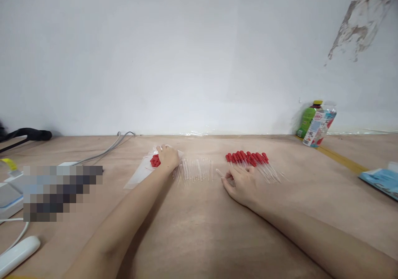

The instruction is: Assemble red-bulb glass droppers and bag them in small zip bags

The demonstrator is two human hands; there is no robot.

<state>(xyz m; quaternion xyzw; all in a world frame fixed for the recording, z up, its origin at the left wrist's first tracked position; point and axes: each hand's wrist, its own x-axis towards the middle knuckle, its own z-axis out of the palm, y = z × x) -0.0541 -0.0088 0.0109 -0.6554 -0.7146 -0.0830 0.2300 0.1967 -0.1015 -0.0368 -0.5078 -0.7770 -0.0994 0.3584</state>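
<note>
My left hand reaches to a small pile of red rubber dropper bulbs lying on a clear plastic bag. Its fingers curl down at the pile, and the fingertips are hidden. Between my hands lies a row of clear dropper tubes, side by side. My right hand is closed on one clear dropper tube, whose end sticks out to the left past the fingers. Just beyond this hand, finished-looking droppers with red bulbs lie in a slanted row, their tubes pointing toward me.
Two bottles, one green and one with a printed label, stand by the wall at right. A blue packet lies at the right edge. Grey cables, a white device and a black object are at left.
</note>
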